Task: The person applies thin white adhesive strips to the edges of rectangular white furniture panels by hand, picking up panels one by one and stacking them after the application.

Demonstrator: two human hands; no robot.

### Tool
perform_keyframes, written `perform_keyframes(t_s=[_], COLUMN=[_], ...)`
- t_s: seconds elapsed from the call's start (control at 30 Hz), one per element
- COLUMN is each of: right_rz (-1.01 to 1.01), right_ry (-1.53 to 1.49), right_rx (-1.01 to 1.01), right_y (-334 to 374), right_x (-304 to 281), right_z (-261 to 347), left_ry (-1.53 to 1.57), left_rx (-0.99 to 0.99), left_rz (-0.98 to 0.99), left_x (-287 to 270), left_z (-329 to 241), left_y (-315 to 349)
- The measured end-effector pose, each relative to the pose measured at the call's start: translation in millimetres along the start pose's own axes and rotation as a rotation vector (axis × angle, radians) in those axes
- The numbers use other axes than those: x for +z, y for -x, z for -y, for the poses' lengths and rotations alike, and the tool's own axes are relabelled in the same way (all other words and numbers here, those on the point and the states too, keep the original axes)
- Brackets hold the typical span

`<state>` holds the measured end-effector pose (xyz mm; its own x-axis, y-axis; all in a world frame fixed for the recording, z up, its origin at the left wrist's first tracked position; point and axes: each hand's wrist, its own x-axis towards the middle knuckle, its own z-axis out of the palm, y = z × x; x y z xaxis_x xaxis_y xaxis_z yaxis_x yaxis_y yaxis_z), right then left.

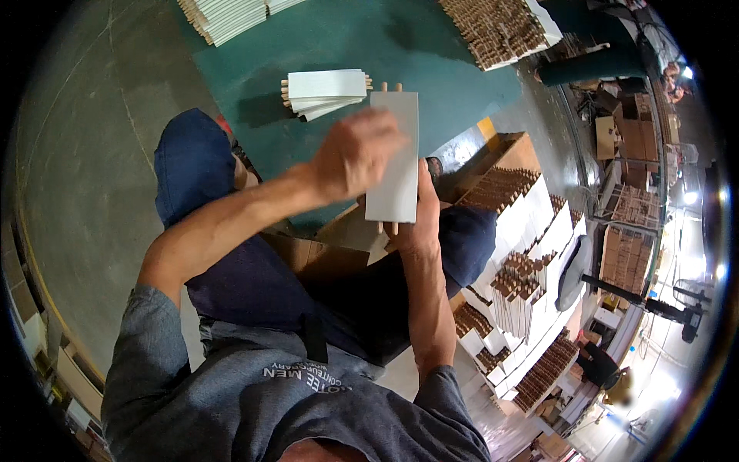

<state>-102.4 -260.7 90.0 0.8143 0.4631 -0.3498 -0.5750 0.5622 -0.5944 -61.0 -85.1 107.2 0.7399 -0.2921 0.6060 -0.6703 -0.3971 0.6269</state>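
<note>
A white rectangular panel (402,181) with short wooden dowels sticking out of both ends stands lengthwise before me. My right hand (420,219) is closed around its lower right edge, the thumb along the side and the other fingers hidden behind. Over the panel's left face is my left hand (358,154), curled and smeared by motion; whether anything is in its fingers does not show. Just beyond, a small fanned stack of similar white doweled panels (327,83) lies on the green table (323,46).
More white panels (231,17) lie at the table's far left, and a big doweled stack (496,31) at its far right. Piled panels (531,223) and a cardboard box (500,154) stand right of my knee. A black fan (573,273) is farther right.
</note>
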Motion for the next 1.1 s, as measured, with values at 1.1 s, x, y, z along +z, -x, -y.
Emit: perform_keyframes(t_s=[1.1], right_rz=[-0.325], right_ry=[0.073], right_rx=[-0.198], right_y=[0], right_x=[-11], right_z=[6], left_ry=[0.386], left_rx=[-0.318], left_rz=[-0.205], left_x=[-13], left_z=[-12], left_y=[6])
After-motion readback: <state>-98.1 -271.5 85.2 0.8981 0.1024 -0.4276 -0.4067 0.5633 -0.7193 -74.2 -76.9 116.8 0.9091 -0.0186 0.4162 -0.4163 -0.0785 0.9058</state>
